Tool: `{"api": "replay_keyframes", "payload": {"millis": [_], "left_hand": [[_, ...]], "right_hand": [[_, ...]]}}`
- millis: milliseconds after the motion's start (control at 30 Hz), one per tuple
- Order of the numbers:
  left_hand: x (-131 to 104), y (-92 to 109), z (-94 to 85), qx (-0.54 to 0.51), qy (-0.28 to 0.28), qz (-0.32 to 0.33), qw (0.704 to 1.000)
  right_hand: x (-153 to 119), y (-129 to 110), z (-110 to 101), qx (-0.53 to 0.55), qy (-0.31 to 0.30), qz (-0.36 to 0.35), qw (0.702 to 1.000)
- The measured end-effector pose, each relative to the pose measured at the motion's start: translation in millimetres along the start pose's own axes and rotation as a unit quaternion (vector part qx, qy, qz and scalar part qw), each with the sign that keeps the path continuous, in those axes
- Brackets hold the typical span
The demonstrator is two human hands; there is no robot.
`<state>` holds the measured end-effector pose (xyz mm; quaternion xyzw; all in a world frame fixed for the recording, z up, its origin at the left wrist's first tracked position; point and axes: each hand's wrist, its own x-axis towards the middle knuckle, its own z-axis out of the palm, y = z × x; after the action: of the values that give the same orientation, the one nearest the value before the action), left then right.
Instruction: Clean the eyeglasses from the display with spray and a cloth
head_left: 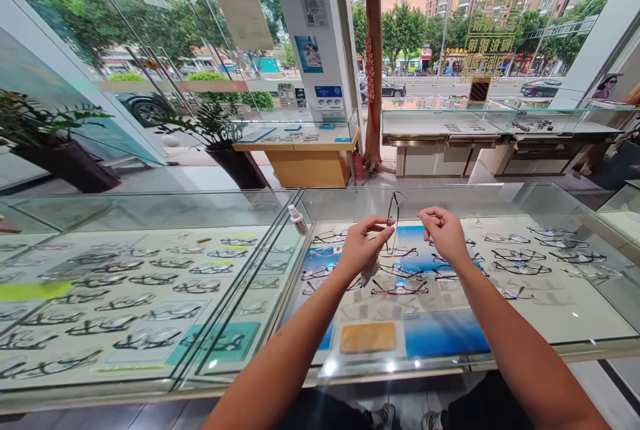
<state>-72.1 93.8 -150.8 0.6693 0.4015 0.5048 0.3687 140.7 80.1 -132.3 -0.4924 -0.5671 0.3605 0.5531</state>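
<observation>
My left hand (367, 243) pinches a thin dark-framed pair of glasses (397, 211), held upright above the glass display case (320, 362). A greyish cloth seems to hang below that hand. My right hand (444, 233) is to the right of the frame, fingertips pressed together near the end of a thin temple; what they grip is too small to make out. Beneath the glass lie several rows of glasses (400, 287) on white and blue sheets.
A small white spray bottle (299, 220) stands on the glass left of my hands. Another case section (100, 377) with many glasses extends left. Beyond are potted plants (240, 163), a wooden trunk (373, 70) and more display counters (430, 125). Fingers of a person show at the left edge.
</observation>
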Motion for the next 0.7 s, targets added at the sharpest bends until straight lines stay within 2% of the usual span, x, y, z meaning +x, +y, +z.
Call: {"api": "replay_keyframes", "payload": {"millis": [100, 233, 333, 500, 700], "left_hand": [[-1.1, -0.4, 0.3, 0.04, -0.009, 0.016, 0.999], [-4.7, 0.6, 4.7, 0.04, -0.032, 0.026, 0.998], [-7.6, 1.5, 8.6, 0.043, -0.039, 0.026, 0.998], [-10.7, 3.8, 12.4, 0.06, -0.042, 0.027, 0.997], [-12.2, 6.2, 15.4, 0.046, -0.041, 0.014, 0.998]], "right_hand": [[4.0, 1.7, -9.6, -0.072, 0.115, -0.029, 0.99], [5.4, 4.3, -10.4, -0.102, 0.185, -0.09, 0.973], [0.9, 9.1, -1.0, -0.124, 0.186, -0.123, 0.967], [-7.6, 17.4, 14.3, -0.197, 0.163, -0.135, 0.957], [-7.2, 19.4, 13.8, -0.21, 0.161, -0.143, 0.954]]}}
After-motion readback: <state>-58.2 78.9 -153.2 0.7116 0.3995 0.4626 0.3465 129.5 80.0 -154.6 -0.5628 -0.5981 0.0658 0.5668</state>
